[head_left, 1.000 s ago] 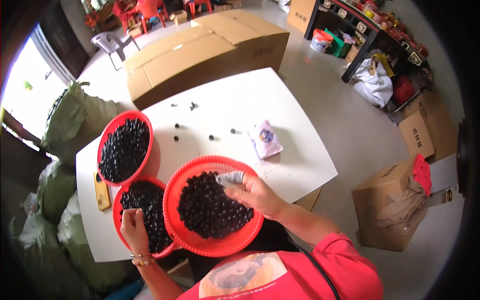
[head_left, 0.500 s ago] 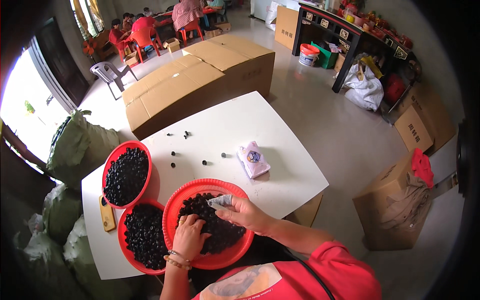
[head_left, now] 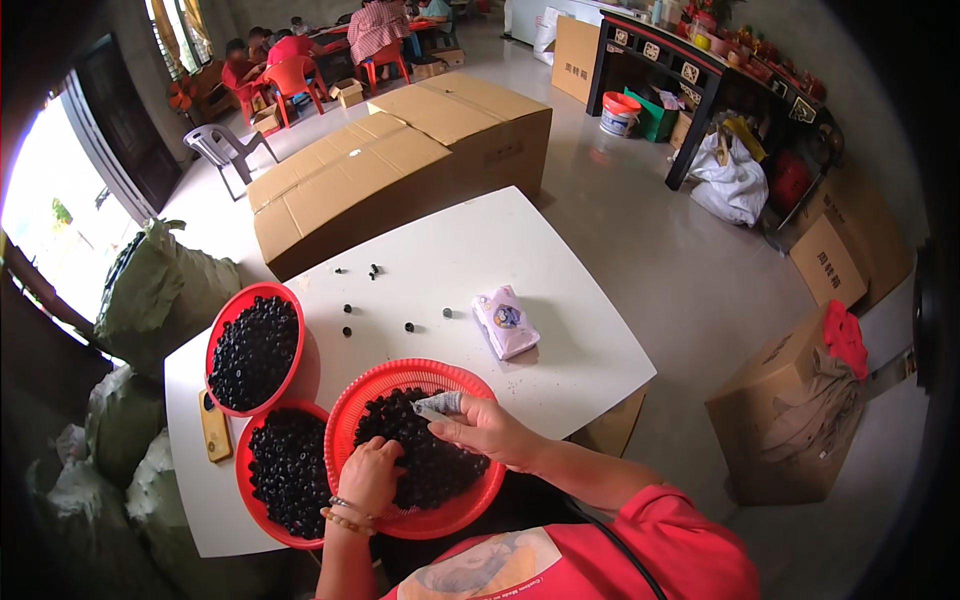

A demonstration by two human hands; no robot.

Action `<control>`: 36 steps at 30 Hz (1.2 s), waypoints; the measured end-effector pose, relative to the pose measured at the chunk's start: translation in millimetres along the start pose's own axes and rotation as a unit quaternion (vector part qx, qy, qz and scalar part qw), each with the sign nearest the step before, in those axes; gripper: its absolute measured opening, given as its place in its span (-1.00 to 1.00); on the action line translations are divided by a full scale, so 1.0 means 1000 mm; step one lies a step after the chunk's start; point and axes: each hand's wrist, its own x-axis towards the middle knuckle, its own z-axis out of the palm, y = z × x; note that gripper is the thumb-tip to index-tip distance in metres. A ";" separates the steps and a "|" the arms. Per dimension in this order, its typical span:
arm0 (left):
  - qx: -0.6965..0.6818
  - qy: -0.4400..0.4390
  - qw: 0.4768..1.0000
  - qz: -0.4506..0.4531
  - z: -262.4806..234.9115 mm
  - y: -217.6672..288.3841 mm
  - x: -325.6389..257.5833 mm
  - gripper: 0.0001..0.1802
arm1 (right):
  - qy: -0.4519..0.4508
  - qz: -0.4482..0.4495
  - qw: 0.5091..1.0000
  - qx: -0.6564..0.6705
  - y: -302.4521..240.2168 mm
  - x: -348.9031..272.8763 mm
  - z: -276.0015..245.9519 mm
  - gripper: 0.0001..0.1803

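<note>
A red plastic basket (head_left: 345,400) heaped with small black ring-like plastic pieces (head_left: 440,465) sits at the table's near edge, overlapping a second basket. Over its left side, my left hand (head_left: 372,472) has its fingers bent down together against the pieces; their tips and anything between them are hidden. My right hand (head_left: 485,428) is over the right side, closed on a thin pale tool (head_left: 430,412) that points left; its exact kind is unclear. Grey wrapping (head_left: 440,401) covers a finger of that hand.
Two more red baskets of black pieces (head_left: 255,350) (head_left: 290,470) stand left, beside a yellow phone (head_left: 215,430). A lilac tissue pack (head_left: 507,322) and several loose pieces (head_left: 409,327) lie on the white table (head_left: 580,370). A large carton (head_left: 400,160) stands behind; sacks (head_left: 165,290) crowd the left.
My left hand has shifted slightly left and drawn its fingers closer together. The right hand with the pale tool stays nearly in place.
</note>
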 end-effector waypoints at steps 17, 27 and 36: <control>-0.227 0.153 0.962 0.023 -0.019 0.013 -0.007 -0.78 | -0.002 0.029 0.999 0.014 0.002 0.003 0.002 -0.66; -0.784 0.047 0.616 -0.056 -0.001 0.028 -0.014 -0.80 | -0.029 0.002 0.999 0.033 0.008 0.005 0.016 -0.28; -0.802 0.055 0.592 -0.052 0.000 0.032 -0.014 -0.82 | -0.042 -0.006 0.996 0.084 0.013 0.007 0.025 -0.25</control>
